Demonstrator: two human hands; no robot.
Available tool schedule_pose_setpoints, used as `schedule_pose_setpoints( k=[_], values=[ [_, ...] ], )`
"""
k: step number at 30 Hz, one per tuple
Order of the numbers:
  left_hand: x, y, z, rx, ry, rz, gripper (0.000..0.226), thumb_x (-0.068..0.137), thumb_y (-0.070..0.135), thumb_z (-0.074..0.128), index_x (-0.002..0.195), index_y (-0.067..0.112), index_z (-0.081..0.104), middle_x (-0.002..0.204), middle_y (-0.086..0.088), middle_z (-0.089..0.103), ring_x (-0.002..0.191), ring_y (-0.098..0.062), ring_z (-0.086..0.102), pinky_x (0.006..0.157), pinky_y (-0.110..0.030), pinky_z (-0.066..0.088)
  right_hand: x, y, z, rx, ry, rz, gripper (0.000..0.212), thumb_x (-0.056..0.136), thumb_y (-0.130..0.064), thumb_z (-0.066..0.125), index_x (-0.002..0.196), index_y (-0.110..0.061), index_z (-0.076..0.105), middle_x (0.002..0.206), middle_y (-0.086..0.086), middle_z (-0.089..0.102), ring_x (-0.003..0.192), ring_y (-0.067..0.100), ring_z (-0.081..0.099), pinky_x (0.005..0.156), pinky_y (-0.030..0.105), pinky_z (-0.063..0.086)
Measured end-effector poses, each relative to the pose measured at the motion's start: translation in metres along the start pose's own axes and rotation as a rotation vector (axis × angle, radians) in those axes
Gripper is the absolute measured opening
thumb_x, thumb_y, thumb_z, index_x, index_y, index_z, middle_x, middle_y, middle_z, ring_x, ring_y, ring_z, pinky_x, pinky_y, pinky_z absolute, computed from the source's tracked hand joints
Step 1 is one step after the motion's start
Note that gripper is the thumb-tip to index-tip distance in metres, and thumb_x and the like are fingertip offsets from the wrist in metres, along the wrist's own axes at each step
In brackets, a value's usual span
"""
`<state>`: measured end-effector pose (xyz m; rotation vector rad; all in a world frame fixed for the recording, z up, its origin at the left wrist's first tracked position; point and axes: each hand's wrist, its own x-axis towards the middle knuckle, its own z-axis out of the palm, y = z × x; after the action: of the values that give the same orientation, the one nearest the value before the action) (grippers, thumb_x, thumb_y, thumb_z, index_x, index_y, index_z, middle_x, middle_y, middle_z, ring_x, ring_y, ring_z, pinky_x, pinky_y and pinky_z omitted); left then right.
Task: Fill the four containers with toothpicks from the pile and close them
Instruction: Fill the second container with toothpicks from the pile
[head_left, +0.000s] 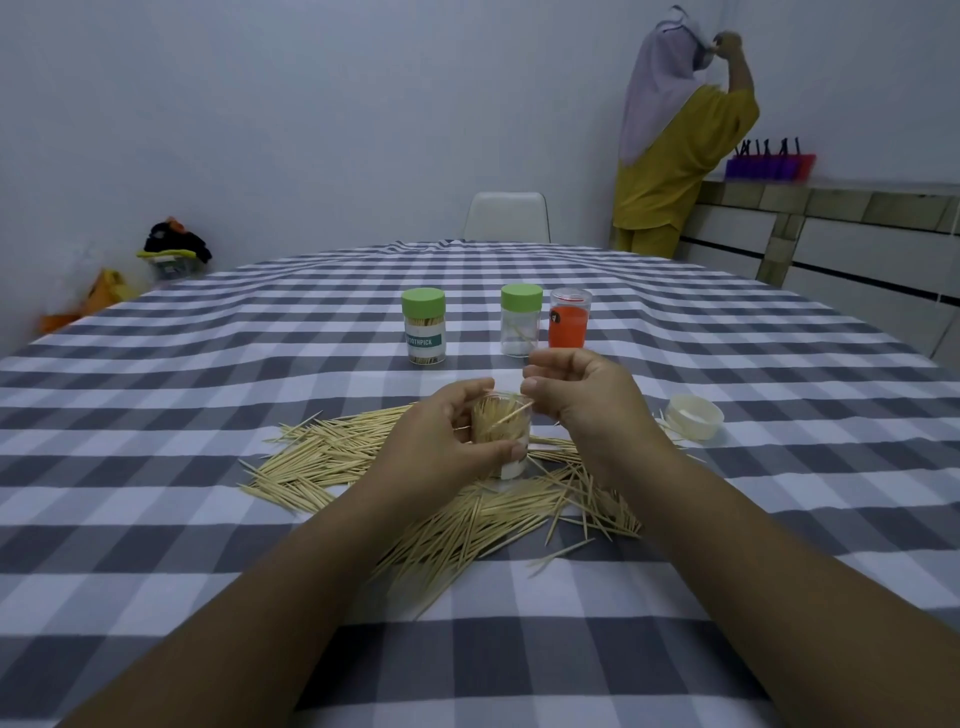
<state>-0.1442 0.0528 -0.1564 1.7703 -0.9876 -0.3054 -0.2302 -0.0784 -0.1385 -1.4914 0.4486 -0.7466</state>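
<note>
My left hand grips an open clear container packed with toothpicks, held over the pile of toothpicks. My right hand hovers at its mouth with curled fingers; a toothpick juts out beside its thumb. Whether the fingers pinch it is unclear. A white lid lies upside down to the right. Further back stand a green-lidded labelled container full of toothpicks, a green-lidded clear container with only a few inside, and an orange container with a clear cap.
The checked tablecloth covers the whole table. A white chair stands at the far side. A person in yellow stands at a counter at the back right. Bags lie on the floor at the back left.
</note>
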Motion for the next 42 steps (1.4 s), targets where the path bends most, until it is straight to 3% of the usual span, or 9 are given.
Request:
schedule_pose_setpoints(
  k=[6, 10, 18, 21, 23, 26, 31, 38, 42],
  values=[
    [-0.001, 0.001, 0.000, 0.004, 0.000, 0.003, 0.079, 0.069, 0.023, 0.083, 0.138, 0.024, 0.046, 0.121, 0.011, 0.060, 0.092, 0.010, 0.059, 0.068, -0.003, 0.047, 0.003, -0.002, -0.004, -0.021, 0.022, -0.065, 0.028, 0.084, 0.010, 0.060, 0.093, -0.016, 0.061, 0.090, 0.003, 0.063, 0.086, 0.016, 0.061, 0.073, 0.023, 0.054],
    [-0.001, 0.001, 0.000, 0.021, 0.006, 0.002, 0.079, 0.069, 0.025, 0.084, 0.138, 0.025, 0.046, 0.123, 0.009, 0.060, 0.093, 0.010, 0.058, 0.068, -0.001, 0.046, 0.000, -0.007, -0.005, -0.262, 0.008, -0.232, 0.028, 0.091, 0.007, 0.049, 0.098, -0.019, 0.057, 0.094, 0.001, 0.063, 0.083, 0.011, 0.061, 0.070, 0.014, 0.052],
    [-0.002, 0.004, 0.000, 0.023, 0.002, 0.004, 0.078, 0.071, 0.024, 0.082, 0.139, 0.024, 0.045, 0.108, 0.016, 0.056, 0.085, 0.016, 0.055, 0.065, 0.000, 0.044, 0.003, -0.006, -0.007, -0.111, -0.219, -0.098, 0.023, 0.099, -0.019, 0.045, 0.120, -0.028, 0.049, 0.127, -0.001, 0.059, 0.120, 0.012, 0.054, 0.106, 0.033, 0.038],
    [-0.001, 0.004, -0.001, 0.023, -0.005, -0.001, 0.079, 0.070, 0.025, 0.082, 0.140, 0.024, 0.045, 0.108, 0.017, 0.056, 0.089, 0.013, 0.056, 0.068, -0.001, 0.045, 0.004, -0.008, -0.012, -0.091, -0.298, -0.033, 0.038, 0.097, -0.029, 0.049, 0.134, -0.025, 0.044, 0.136, 0.001, 0.054, 0.125, 0.012, 0.049, 0.110, 0.032, 0.033],
    [0.000, 0.003, -0.001, 0.019, -0.007, -0.007, 0.079, 0.070, 0.024, 0.082, 0.140, 0.025, 0.044, 0.110, 0.015, 0.057, 0.089, 0.013, 0.056, 0.071, -0.004, 0.047, 0.004, -0.016, -0.019, -0.211, -0.308, -0.012, 0.039, 0.097, -0.027, 0.049, 0.135, -0.024, 0.046, 0.134, -0.001, 0.054, 0.124, 0.011, 0.050, 0.106, 0.030, 0.036],
    [0.001, 0.002, -0.002, 0.007, -0.003, -0.017, 0.079, 0.069, 0.023, 0.083, 0.139, 0.025, 0.045, 0.119, 0.009, 0.060, 0.093, 0.007, 0.059, 0.076, -0.009, 0.050, 0.002, -0.029, -0.036, -0.659, -0.350, 0.026, 0.038, 0.098, -0.016, 0.047, 0.135, -0.024, 0.048, 0.131, -0.005, 0.056, 0.118, 0.010, 0.050, 0.089, 0.023, 0.042],
    [0.002, 0.004, -0.003, 0.018, 0.000, -0.018, 0.079, 0.070, 0.024, 0.082, 0.139, 0.025, 0.045, 0.118, 0.010, 0.057, 0.089, 0.009, 0.055, 0.064, 0.001, 0.044, -0.005, -0.045, -0.055, -1.317, -0.548, 0.196, 0.061, 0.090, 0.010, 0.037, 0.137, -0.028, 0.047, 0.140, -0.008, 0.048, 0.130, 0.013, 0.042, 0.102, 0.027, 0.035],
    [0.004, 0.004, -0.003, -0.004, 0.001, -0.024, 0.076, 0.071, 0.021, 0.082, 0.138, 0.025, 0.046, 0.109, 0.016, 0.056, 0.080, 0.015, 0.055, 0.061, 0.000, 0.043, -0.005, -0.046, -0.060, -1.464, -0.594, 0.327, 0.058, 0.092, -0.014, 0.056, 0.145, -0.023, 0.034, 0.143, 0.000, 0.045, 0.127, 0.020, 0.044, 0.102, 0.032, 0.040],
    [0.003, 0.004, -0.004, 0.034, 0.010, -0.014, 0.076, 0.071, 0.024, 0.081, 0.138, 0.026, 0.046, 0.106, 0.019, 0.053, 0.080, 0.018, 0.052, 0.060, 0.002, 0.041, 0.000, -0.034, -0.058, -1.458, -0.491, 0.291, 0.053, 0.089, -0.023, 0.063, 0.139, -0.020, 0.046, 0.134, 0.003, 0.052, 0.117, 0.021, 0.050, 0.094, 0.033, 0.046]
  ],
)
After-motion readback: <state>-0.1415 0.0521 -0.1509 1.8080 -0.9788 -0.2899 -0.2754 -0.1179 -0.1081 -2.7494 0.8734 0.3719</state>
